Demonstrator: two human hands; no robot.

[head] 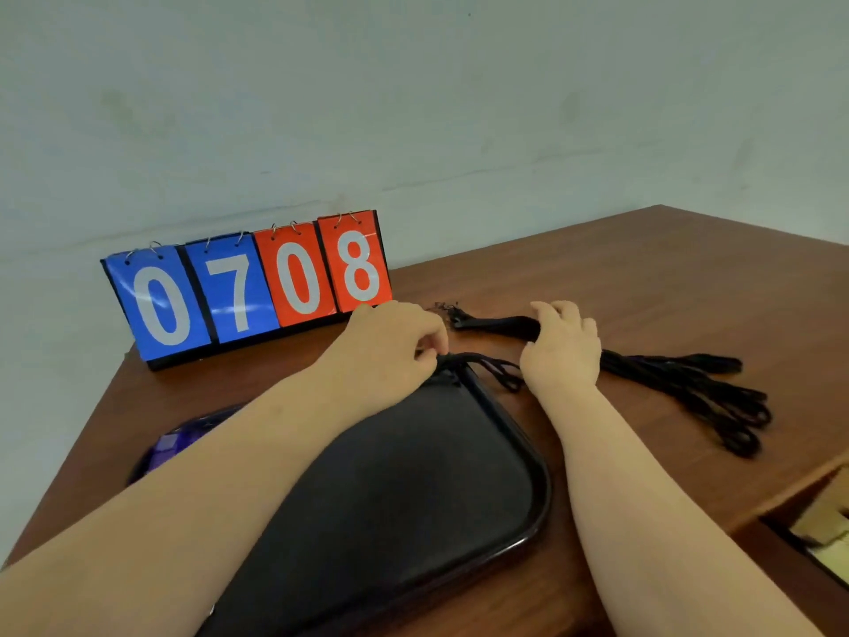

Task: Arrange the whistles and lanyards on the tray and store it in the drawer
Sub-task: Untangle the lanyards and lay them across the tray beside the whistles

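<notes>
Grip, left hand [390,349]: fingers were curled, pinching 1 black lanyard [500,374] at the tray's far corner.
Grip, right hand [563,349]: fingers were wrapped over the lanyard bundle [666,379], pressing it to the table.
Lanyard: its loops trailed off the tray's corner onto the wood, between the 2 hands.
Lanyard bundle: it lay on the table just beyond the tray, with the clip ends toward the scoreboard and the loops fanned out to the right.
Tray [544,489]: black, flat on the table [643,278], under the left forearm.
Scoreboard [248,287]: upright by the wall, reading 0708.
Purple object [170,445]: left of the tray, partly hidden.
Drawer [822,521]: open at the lower right.
</notes>
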